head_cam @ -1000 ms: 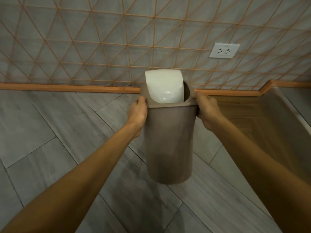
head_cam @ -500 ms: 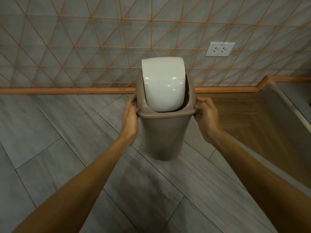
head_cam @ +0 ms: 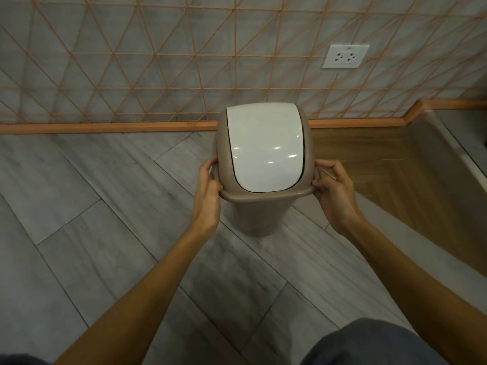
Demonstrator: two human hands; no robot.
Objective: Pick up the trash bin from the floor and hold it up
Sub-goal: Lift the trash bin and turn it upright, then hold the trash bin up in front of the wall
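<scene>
Both hands grip the trash bin (head_cam: 259, 217) over grey plank floor (head_cam: 92, 206); wall socket (head_cam: 344, 56) above orange skirting (head_cam: 105, 126).

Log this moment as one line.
task: lift bin | left hand: gripping rim | right hand: gripping rim | trash bin: held up | lid: closed

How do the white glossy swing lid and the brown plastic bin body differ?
The white glossy swing lid is pale, shiny and shows light spots; the brown plastic bin body is dull taupe. The lid curves like a dome and faces the camera; the body tapers downward, mostly hidden beneath the rim. The left hand and right hand grip the body's rim, not the lid. Both belong to one bin.
</scene>
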